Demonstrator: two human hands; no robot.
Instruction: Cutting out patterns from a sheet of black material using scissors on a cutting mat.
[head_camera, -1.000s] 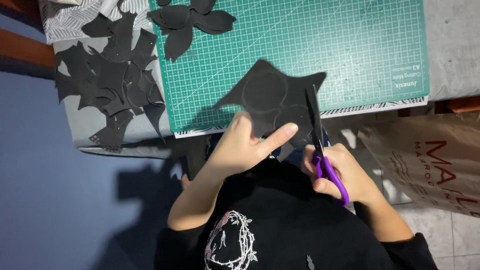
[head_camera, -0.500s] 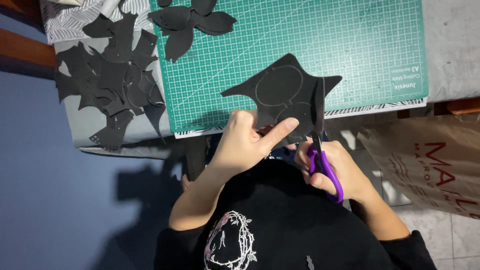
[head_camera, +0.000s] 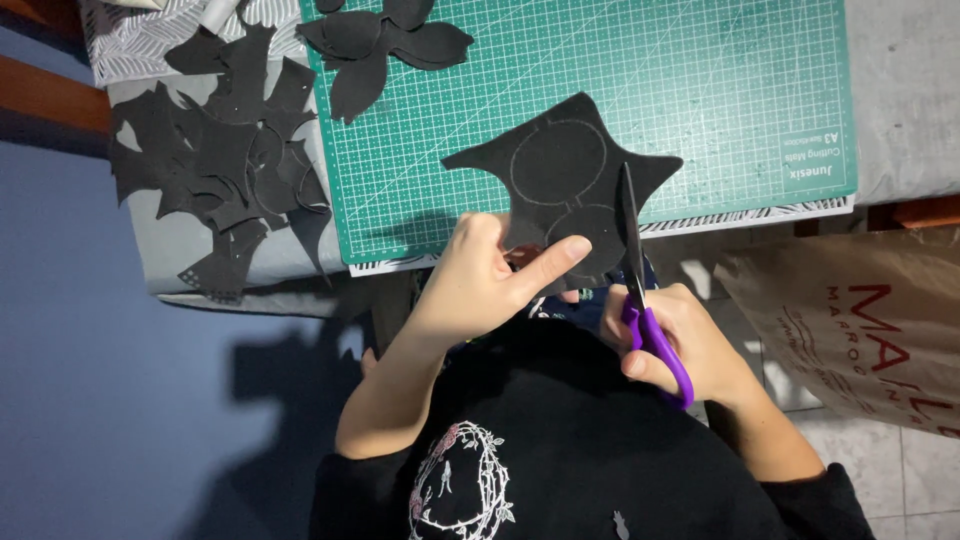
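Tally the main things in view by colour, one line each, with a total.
Black: 3 (held sheet, flower cut-out, scrap pile)
Green: 1 (cutting mat)
Purple: 1 (scissors)
Brown: 1 (paper bag)
Total: 6

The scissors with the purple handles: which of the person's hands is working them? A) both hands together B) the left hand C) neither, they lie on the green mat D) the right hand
D: the right hand grips the purple handles of the scissors, blades into the black sheet, while the left hand only holds that sheet.
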